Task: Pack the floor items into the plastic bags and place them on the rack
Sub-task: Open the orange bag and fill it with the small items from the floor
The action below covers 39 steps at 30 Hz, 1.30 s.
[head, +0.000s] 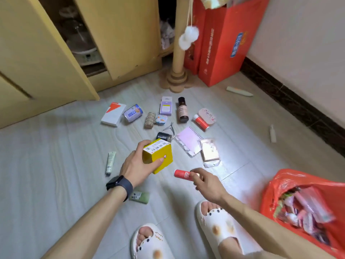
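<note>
A: What's in the hands?
B: Left hand (pixel 137 165) wraps one yellow box (pixel 158 155), held over the floor (pixel 56 146). Right hand (pixel 206 183) pinches one red tube (pixel 181 173), possibly lip balm; it's blurred.
A: Bags?
B: One red plastic bag (pixel 280 184), at right, part filled. A second red tube (pixel 201 122) lies farther off.

Before me a pale grey plank floor (pixel 46 174) runs to a yellow cabinet (pixel 127 34) with one door (pixel 37 62) ajar, a tan post (pixel 177 58) on a scalloped base (pixel 175 81) beside tall red boxes (pixel 222 43), and a cream wall (pixel 308 34) edged by dark skirting (pixel 291 94).
</note>
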Each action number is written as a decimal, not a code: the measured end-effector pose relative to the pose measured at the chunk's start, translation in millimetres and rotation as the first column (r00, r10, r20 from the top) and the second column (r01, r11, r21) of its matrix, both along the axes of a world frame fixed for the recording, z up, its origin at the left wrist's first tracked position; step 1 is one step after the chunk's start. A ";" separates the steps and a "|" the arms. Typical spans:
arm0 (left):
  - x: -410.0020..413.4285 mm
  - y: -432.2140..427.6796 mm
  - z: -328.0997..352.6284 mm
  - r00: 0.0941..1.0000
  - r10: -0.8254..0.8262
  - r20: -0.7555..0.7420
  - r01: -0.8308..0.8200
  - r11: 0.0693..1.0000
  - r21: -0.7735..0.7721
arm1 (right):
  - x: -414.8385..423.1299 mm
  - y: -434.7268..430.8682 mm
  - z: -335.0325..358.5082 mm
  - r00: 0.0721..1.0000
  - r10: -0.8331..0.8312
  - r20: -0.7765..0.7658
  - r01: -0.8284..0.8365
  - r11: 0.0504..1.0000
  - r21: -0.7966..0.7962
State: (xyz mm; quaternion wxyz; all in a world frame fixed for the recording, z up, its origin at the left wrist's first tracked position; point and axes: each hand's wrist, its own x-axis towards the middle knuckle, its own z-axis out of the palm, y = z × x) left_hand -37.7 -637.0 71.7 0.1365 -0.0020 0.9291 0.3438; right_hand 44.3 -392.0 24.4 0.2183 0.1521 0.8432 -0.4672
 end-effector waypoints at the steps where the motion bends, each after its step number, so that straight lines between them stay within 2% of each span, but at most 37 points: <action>1: -3.3 15.1 13.0 0.998 -0.066 -0.011 0.066 0.998 -0.011 | 17.4 14.3 15.6 0.990 -0.140 0.007 0.140 0.984 -0.110; 4: -13.0 66.2 55.5 0.940 -0.340 -0.039 0.334 0.936 -0.109 | 78.8 63.5 48.7 0.880 -0.472 0.058 0.463 0.823 -0.329; 6: -13.0 112.8 86.1 0.862 -0.501 -0.074 0.477 0.852 -0.216 | 130.0 107.1 63.4 0.768 -0.635 0.086 0.617 0.696 -0.367; 9: -2.1 175.2 117.7 0.777 -0.613 -0.144 0.567 0.781 -0.264 | 195.6 163.0 69.9 0.580 -0.797 0.169 0.791 0.503 -0.348; 12: 23.0 229.1 131.7 0.715 -0.674 -0.188 0.631 0.737 -0.242 | 235.2 206.1 65.8 0.419 -0.859 0.293 0.888 0.321 -0.329; 15: 50.9 266.8 129.3 0.628 -0.768 -0.126 0.717 0.634 -0.290 | 250.3 234.0 52.7 0.176 -0.879 0.443 0.948 0.030 -0.316; 17: 67.5 289.5 122.5 0.574 -0.814 -0.085 0.758 0.568 -0.319 | 251.3 244.5 46.6 0.085 -0.860 0.504 0.937 -0.102 -0.333; 18: 73.8 300.0 118.7 0.565 -0.823 -0.064 0.773 0.555 -0.307 | 249.1 245.7 44.9 0.093 -0.854 0.511 0.933 -0.104 -0.345; 22: 90.1 344.9 101.0 0.611 -0.792 0.025 0.791 0.608 -0.074 | 229.0 236.5 57.1 0.284 -0.840 0.462 0.902 0.071 -0.426; 26: 110.4 372.0 70.9 0.645 -0.744 0.174 0.709 0.668 0.225 | 213.7 224.6 77.5 0.493 -0.787 0.371 0.755 0.176 -0.632; 28: 122.7 381.4 54.2 0.637 -0.731 0.246 0.667 0.682 0.299 | 211.0 222.8 80.8 0.538 -0.777 0.328 0.714 0.214 -0.666; 31: 132.4 387.9 31.0 0.636 -0.729 0.253 0.697 0.683 0.219 | 212.3 229.3 71.5 0.499 -0.807 0.316 0.766 0.240 -0.597; 35: 134.2 380.9 7.5 0.650 -0.757 0.073 0.758 0.637 -0.138 | 222.4 247.1 39.5 0.308 -0.873 0.378 0.929 0.191 -0.316; 37: 134.6 377.9 -4.6 0.598 -0.779 0.187 0.798 0.557 -0.233 | 227.6 256.7 25.2 0.231 -0.893 0.387 0.957 0.137 -0.255; 39: 134.2 377.3 -15.0 0.555 -0.760 0.340 0.831 0.488 -0.266 | 225.5 265.4 18.0 0.174 -0.897 0.406 0.948 0.040 -0.317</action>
